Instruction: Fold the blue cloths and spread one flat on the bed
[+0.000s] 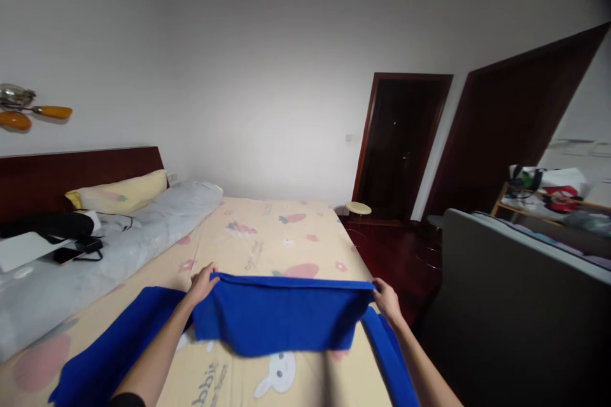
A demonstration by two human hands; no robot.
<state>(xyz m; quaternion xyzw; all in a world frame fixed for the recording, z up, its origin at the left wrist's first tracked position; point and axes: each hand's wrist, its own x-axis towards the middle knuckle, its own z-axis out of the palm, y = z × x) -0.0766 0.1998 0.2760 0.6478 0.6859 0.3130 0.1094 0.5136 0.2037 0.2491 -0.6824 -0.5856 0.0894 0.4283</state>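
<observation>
While I stand at the foot of the bed, my left hand pinches one upper corner of the blue garment and my right hand pinches the other, so its top edge runs taut and level between them. Both hands are clenched on the cloth, fingers curled over the edge. The stretched part hangs just above the cream bedsheet, which is printed with rabbits and carrots. What look like its sleeves trail down: one lies on the sheet under my left forearm, the other drops beside my right wrist near the mattress edge. To my left, a grey quilt lies along the bed with a yellow pillow against the dark headboard. A dark doorway stands well apart, beyond the far corner.
</observation>
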